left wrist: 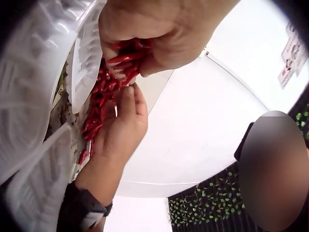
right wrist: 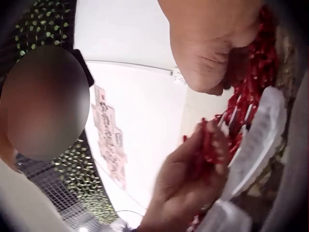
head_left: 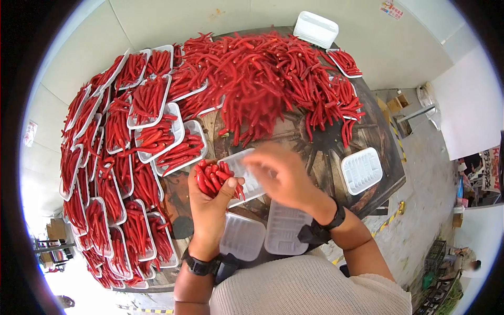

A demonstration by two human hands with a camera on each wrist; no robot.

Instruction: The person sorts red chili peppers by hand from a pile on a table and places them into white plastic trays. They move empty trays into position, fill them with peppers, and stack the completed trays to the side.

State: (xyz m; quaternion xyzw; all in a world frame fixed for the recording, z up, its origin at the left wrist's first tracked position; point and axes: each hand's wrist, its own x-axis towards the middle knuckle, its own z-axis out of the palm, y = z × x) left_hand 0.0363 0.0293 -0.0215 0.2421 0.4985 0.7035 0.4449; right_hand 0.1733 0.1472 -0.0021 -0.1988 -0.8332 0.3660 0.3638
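In the head view my left hand grips a bunch of red chili peppers, its thumb laid across them. My right hand, blurred, is just to the right with loosely bent fingers and no pepper visible in it. Below both hands lies a white plastic tray, partly covered by them. In the left wrist view, fingertips of the right hand are right at the peppers in the left hand. The right wrist view shows the bunch in the left hand, below the right hand.
A large heap of chili peppers covers the back of the round wooden table. Overlapping filled trays crowd the left side. Bare trays lie near the body and at right; another white tray stands at the back.
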